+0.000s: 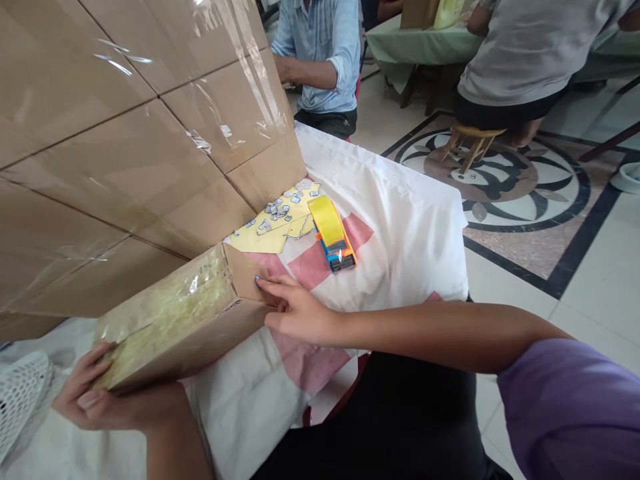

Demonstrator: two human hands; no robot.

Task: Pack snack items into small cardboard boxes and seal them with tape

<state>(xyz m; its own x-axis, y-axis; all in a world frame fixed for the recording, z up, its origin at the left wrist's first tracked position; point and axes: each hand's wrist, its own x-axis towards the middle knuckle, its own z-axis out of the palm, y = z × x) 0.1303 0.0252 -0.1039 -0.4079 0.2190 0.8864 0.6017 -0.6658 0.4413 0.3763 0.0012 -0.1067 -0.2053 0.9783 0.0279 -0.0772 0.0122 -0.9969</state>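
A long, flat cardboard box (200, 347) lies tilted on the cloth-covered table, with shiny yellowish tape across its upper face. My left hand (95, 393) grips its near left end, thumb on the side and fingers over the edge. At the opposite end, my right hand (300, 310) presses against the short side; the index finger is stretched along it and the other fingers are curled. Beyond my right hand sits a tape dispenser (336, 250) in orange and blue, loaded with a yellow roll (326, 219).
Stacked taped cartons (140, 147) form a wall at the left and back. Yellow printed sheets (265, 233) lie at its foot. A white perforated basket (20, 400) stands at the left edge. Across the room are a person in a blue shirt (320, 60) and another on a stool (473, 137).
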